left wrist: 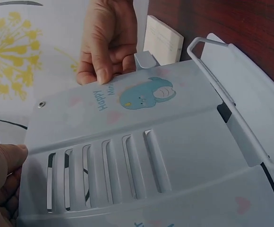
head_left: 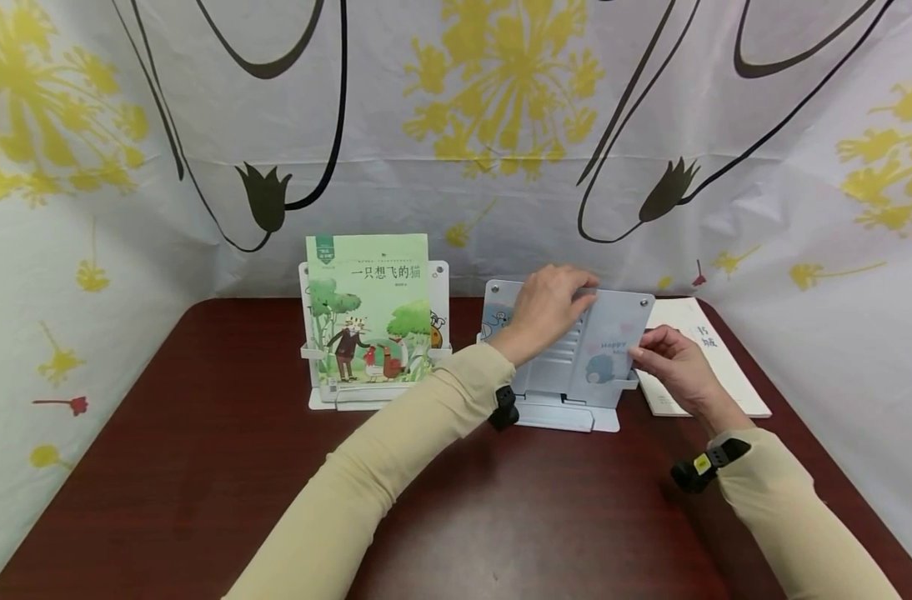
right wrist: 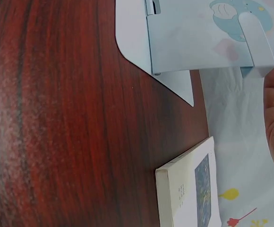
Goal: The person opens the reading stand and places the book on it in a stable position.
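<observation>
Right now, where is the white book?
In the head view, the white book lies at the back right of the table, just right of the pale blue stand and partly hidden by the right hand.

The green book (head_left: 369, 321) carries the title "一只想飞的猫" across its cover, with smaller print around it too fine to read. "Happy Mini" stands in blue lettering on the pale blue stand (left wrist: 186, 151). The white book (head_left: 707, 362) bears larger characters, the first apparently "书", the other unclear from here.
</observation>
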`<state>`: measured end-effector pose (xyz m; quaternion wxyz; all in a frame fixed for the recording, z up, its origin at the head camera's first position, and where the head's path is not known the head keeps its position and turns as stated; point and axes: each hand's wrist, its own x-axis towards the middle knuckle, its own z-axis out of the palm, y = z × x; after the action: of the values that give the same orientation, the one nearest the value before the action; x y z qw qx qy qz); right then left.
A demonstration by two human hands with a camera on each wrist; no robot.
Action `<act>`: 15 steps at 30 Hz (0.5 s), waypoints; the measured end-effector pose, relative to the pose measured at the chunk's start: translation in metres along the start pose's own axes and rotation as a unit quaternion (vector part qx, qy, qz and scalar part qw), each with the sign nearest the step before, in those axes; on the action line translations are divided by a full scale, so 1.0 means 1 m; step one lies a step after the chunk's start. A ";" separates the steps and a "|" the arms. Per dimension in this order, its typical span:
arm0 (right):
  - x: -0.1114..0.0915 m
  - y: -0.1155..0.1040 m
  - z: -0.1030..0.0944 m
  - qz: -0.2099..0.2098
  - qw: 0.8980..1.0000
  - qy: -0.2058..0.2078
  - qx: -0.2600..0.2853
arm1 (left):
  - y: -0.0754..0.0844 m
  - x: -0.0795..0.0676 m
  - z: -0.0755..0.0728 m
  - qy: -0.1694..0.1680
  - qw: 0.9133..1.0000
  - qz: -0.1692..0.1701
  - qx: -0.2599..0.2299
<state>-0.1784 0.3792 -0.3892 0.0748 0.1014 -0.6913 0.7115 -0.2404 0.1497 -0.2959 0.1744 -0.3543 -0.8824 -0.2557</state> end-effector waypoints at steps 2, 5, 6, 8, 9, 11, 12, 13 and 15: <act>0.000 0.000 -0.001 0.002 1.000 -0.006 0.008 | 0.000 -0.001 0.001 0.009 1.000 0.010 0.014; -0.001 0.001 -0.004 0.011 0.999 -0.029 0.032 | -0.001 -0.002 0.003 0.022 0.999 0.020 0.019; 0.000 0.002 -0.005 0.016 0.998 -0.044 0.039 | -0.002 -0.003 0.004 0.026 0.999 0.023 0.018; 0.000 0.003 -0.010 0.025 0.995 -0.083 0.056 | -0.002 -0.004 0.004 0.033 0.999 0.027 0.014; 0.001 0.003 -0.013 0.029 0.992 -0.106 0.060 | -0.002 -0.004 0.005 0.036 0.999 0.029 0.012; 0.001 0.004 -0.019 0.035 0.986 -0.149 0.064 | -0.003 -0.005 0.005 0.041 0.999 0.031 0.009; 0.002 0.005 -0.021 0.037 0.984 -0.162 0.064 | -0.003 -0.006 0.005 0.042 0.999 0.033 0.007; 0.003 0.006 -0.024 0.040 0.983 -0.169 0.065 | -0.003 -0.007 0.005 0.042 0.998 0.034 0.004; 0.006 0.007 -0.027 0.052 0.983 -0.164 0.067 | -0.004 -0.008 0.006 0.044 0.998 0.039 -0.001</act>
<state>-0.1872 0.4056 -0.3953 -0.0838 0.1854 -0.6492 0.7329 -0.2383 0.1460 -0.3059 0.2224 -0.3766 -0.8594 -0.2647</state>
